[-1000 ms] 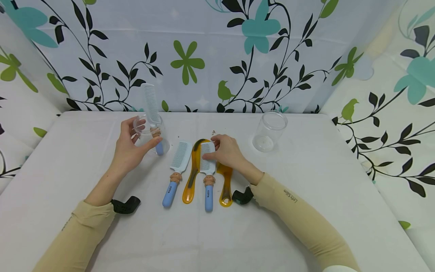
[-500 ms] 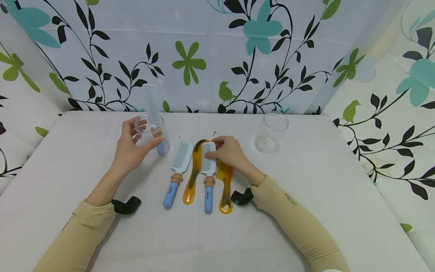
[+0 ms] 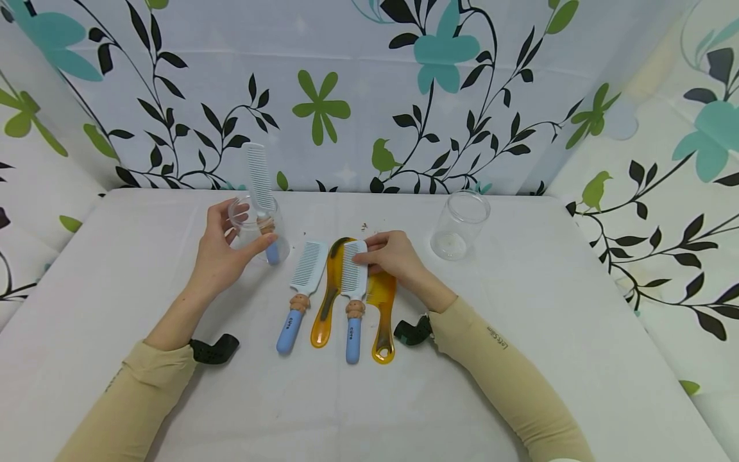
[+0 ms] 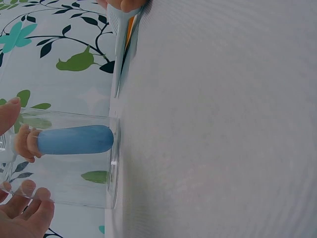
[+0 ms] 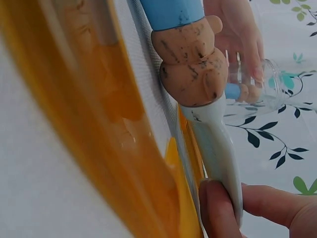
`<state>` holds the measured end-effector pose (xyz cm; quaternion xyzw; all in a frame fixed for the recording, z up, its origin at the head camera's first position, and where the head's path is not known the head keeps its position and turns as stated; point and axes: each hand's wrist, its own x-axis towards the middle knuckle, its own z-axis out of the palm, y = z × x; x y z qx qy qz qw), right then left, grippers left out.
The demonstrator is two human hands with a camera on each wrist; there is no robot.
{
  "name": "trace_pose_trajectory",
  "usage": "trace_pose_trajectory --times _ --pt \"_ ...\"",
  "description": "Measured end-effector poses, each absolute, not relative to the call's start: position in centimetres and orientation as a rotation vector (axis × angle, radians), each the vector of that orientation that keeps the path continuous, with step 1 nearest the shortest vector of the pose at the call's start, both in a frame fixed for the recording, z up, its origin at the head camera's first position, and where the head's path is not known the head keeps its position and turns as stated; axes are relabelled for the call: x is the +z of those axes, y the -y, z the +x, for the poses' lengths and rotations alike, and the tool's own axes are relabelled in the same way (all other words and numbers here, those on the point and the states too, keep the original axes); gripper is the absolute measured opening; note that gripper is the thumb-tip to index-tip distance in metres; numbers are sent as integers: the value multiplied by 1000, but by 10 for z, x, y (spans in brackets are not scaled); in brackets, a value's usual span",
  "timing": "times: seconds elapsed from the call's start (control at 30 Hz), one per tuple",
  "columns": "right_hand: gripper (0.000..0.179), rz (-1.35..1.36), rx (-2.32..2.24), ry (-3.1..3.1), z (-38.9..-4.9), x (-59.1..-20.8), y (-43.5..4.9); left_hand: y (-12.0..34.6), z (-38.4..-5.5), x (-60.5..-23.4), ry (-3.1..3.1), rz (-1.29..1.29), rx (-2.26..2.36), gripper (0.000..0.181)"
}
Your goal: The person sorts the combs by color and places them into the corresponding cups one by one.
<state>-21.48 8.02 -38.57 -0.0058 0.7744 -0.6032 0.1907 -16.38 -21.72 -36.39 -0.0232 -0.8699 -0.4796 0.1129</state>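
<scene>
My left hand (image 3: 225,253) grips a clear jar (image 3: 281,228) standing at the left of the table, fingers and thumb around its sides. Inside it a pale blue comb (image 3: 260,173) stands teeth up, its blue handle (image 4: 77,140) near the jar's bottom. At the centre my right hand (image 3: 401,260) pinches another pale blue comb (image 3: 353,279) by its toothed head, between thumb and fingers in the right wrist view. That comb's handle points toward me. A third pale blue comb (image 3: 308,266) lies to its left. Amber combs lie on either side, one left (image 3: 322,324), one right (image 3: 383,308).
A second clear jar (image 3: 460,224) stands farther right on the white table (image 3: 519,308). Small brown crumbs (image 3: 364,226) lie behind the combs. Patterned cloth (image 3: 346,51) hangs along the back and both sides.
The right amber comb has slid slightly toward me. My right hand has shifted a little to the right on the pinched comb's head. My left hand and its jar hold still.
</scene>
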Motion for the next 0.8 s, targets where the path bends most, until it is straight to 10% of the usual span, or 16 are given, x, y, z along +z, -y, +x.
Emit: trace_pose_trajectory --times 0.8 --pt "42 9 -1706 -2133 -215 -381 -80 217 -164 -364 2537 -90 -1413 85"
